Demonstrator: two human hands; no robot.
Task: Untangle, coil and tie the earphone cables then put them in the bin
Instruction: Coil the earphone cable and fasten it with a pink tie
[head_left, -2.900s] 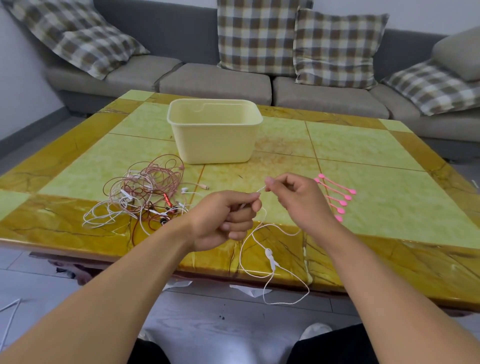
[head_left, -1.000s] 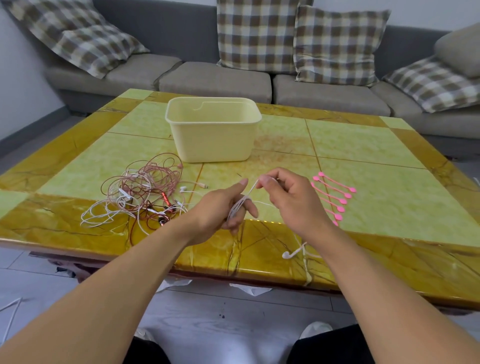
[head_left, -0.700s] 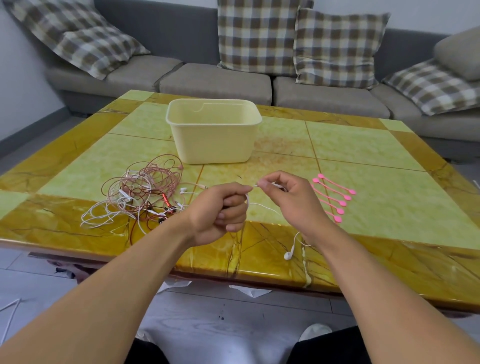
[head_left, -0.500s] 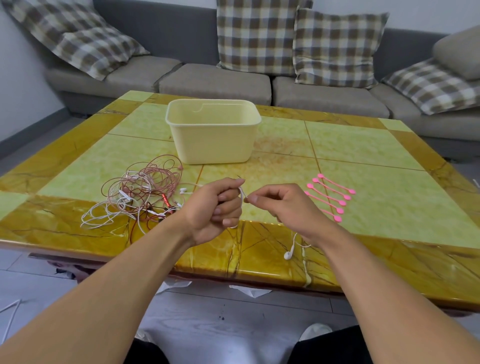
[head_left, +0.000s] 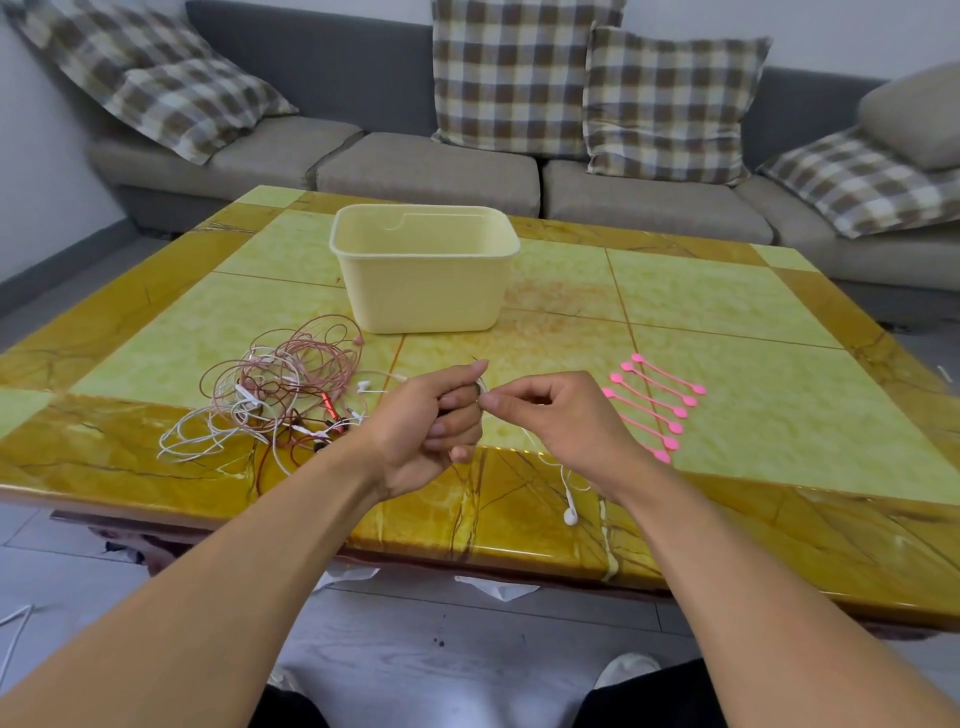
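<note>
A single head-mounted, wide-angle view is provided, directed forward and down across the tabletop (head_left: 727, 312). Both forearms are seen entering from the lower edge, close to the lens. The sofa (head_left: 426, 171) is framed along the top, farther off; the floor (head_left: 467, 634) is seen beneath the near tabletop edge.

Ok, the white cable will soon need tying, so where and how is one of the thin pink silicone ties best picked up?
Probably the nearest pink silicone tie: pinch its thin strap near the round head, with the right hand coming from above on its left. The ties lie flat, parallel and close together, and this end lies closest to that hand.
</note>
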